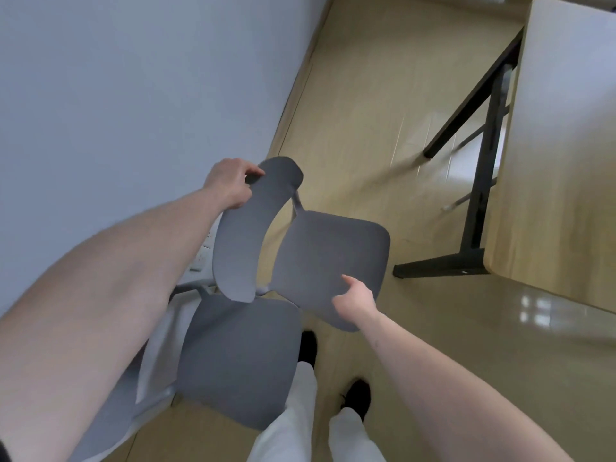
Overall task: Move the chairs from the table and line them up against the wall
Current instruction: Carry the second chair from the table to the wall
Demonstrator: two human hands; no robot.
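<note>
- Soft, even daylight is filling the room; nothing is looking harshly lit or dim.
- Pale window-shaped glare is shining on the glossy floor (433, 135) beside the tabletop's (560, 161) near edge, and smaller bright patches are gleaming on the floor past its near corner.
- Shadows are staying faint and diffuse; a soft dark patch is lying under the grey chair (326, 258).
- Motion blur is smearing thin chair legs (466, 195) under the tabletop and softening the table frame.
- Wide-angle distortion is bending the wall (133, 78) line and stretching both forearms towards the lower corners.
- The nearest arm areas are looking soft and slightly out of focus.
</note>
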